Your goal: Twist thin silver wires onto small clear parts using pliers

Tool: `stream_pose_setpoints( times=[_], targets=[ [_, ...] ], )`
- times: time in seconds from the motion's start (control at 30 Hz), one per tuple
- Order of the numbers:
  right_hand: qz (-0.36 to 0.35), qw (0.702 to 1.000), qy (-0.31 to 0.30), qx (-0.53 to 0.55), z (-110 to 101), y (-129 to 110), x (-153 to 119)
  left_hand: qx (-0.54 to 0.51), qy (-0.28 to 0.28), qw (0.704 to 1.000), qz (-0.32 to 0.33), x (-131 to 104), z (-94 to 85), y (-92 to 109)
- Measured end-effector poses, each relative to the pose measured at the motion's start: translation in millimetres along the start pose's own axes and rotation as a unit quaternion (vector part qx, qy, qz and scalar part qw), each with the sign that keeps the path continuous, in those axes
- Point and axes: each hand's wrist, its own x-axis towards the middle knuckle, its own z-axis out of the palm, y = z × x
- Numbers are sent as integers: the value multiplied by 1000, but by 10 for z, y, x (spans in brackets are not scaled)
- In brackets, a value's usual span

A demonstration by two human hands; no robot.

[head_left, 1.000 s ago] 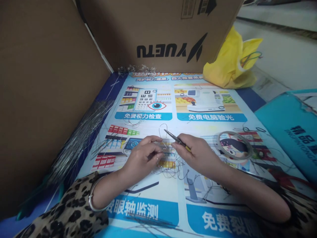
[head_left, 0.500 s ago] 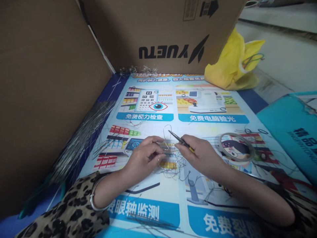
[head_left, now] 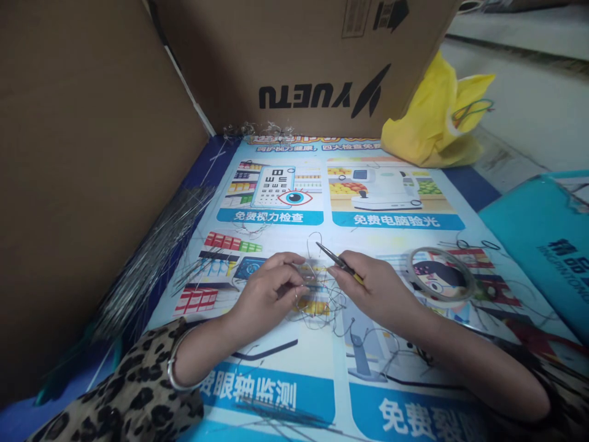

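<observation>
My left hand (head_left: 271, 291) is curled with its fingertips pinching thin wire at the left side of a loose wire tangle (head_left: 322, 304). One bent wire loop (head_left: 315, 240) rises just beyond the fingertips. In my right hand (head_left: 375, 285) is a slim pointed tool (head_left: 334, 255) with a dark metal tip and a yellow part at the grip. Its tip points up and left, beside the loop and apart from my left hand. The tangle lies on a printed blue and white sheet (head_left: 326, 236), between and below both hands.
Straight wires (head_left: 151, 258) lie in a bundle at left, and more (head_left: 280, 414) at the front. A tape roll (head_left: 414, 279) sits right of my right hand. Cardboard (head_left: 304, 55) walls the back and left. A yellow bag (head_left: 423, 132) and turquoise box (head_left: 543, 239) stand at right.
</observation>
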Motion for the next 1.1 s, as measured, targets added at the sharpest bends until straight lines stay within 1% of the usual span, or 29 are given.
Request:
stream_pose_setpoints(
  times=[0.33, 0.5, 0.87, 1.1],
  targets=[
    [0, 1000, 5, 5, 8, -10, -1, 3, -3, 1000, -21, 2, 1, -4],
    [3, 1000, 6, -2, 8, 3, -5, 1, 5, 1000, -21, -3, 2, 0],
    [-1, 1000, 7, -17, 28, 28, 0, 6, -9, 1000, -2, -28, -1, -39],
    [-18, 999, 17, -35, 27, 26, -17, 28, -10, 999, 27, -37, -9, -23]
  ],
)
